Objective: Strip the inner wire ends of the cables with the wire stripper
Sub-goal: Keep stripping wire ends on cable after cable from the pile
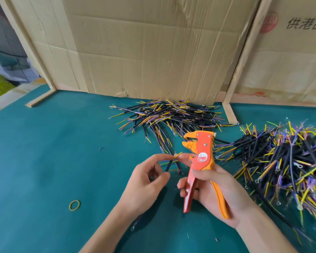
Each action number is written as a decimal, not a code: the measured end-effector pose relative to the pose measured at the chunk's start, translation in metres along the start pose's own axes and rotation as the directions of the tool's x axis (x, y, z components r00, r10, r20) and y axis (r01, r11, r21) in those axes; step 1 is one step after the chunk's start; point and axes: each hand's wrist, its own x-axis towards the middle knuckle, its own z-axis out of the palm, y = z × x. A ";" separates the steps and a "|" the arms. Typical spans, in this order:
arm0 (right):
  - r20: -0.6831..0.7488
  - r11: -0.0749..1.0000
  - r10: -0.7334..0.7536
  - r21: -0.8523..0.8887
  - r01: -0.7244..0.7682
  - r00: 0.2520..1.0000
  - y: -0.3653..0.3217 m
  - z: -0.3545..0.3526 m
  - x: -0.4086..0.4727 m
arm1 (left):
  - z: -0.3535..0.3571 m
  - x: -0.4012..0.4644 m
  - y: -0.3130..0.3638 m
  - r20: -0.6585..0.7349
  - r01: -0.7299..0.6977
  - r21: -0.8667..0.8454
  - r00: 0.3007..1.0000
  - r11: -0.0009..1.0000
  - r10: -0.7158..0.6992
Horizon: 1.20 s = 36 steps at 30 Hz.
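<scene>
My right hand (213, 190) grips the handles of an orange and yellow wire stripper (201, 161), which stands upright with its jaws (190, 141) parted and pointing left. My left hand (146, 179) pinches a short black cable (169, 166) between thumb and fingers. The cable's yellow inner wire (178, 155) sticks up to the right, just below and left of the jaws, not inside them. My right hand's fingertips touch that wire end.
A pile of black cables with yellow and purple wires (171, 115) lies at the back by the cardboard wall (153, 52). A bigger pile (285, 165) fills the right side. A yellow rubber band (74, 205) lies on the green mat (44, 152) at the left.
</scene>
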 end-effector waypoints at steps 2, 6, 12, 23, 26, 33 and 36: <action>0.002 1.000 0.004 -0.003 -0.004 1.000 0.000 0.000 0.001 | 0.001 -0.001 -0.002 0.000 -0.016 0.025 1.000 1.000 0.016; 0.022 1.000 -0.006 -0.010 0.006 1.000 -0.001 -0.002 0.001 | 0.002 0.002 -0.007 -0.029 -0.032 0.057 0.999 0.998 0.034; 0.113 1.000 -0.019 0.000 0.019 0.993 -0.001 -0.005 0.001 | 0.000 0.006 -0.010 -0.107 -0.007 -0.019 0.994 1.000 0.005; 0.050 0.999 -0.026 -0.025 0.027 0.998 0.000 -0.004 0.002 | 0.000 0.008 -0.007 -0.069 0.011 -0.082 0.997 0.997 -0.017; 0.032 0.999 -0.027 -0.024 0.028 0.999 0.000 -0.002 0.002 | 0.000 0.008 -0.005 -0.068 0.041 -0.177 0.996 0.983 -0.054; 0.107 0.999 0.024 0.019 -0.026 0.994 0.001 0.002 0.000 | 0.004 0.007 -0.002 0.013 0.118 -0.520 0.991 0.846 -0.131; 0.138 0.995 0.042 0.084 -0.054 0.990 0.002 0.004 -0.001 | 0.003 0.007 -0.001 0.100 0.189 -0.577 0.982 0.795 -0.161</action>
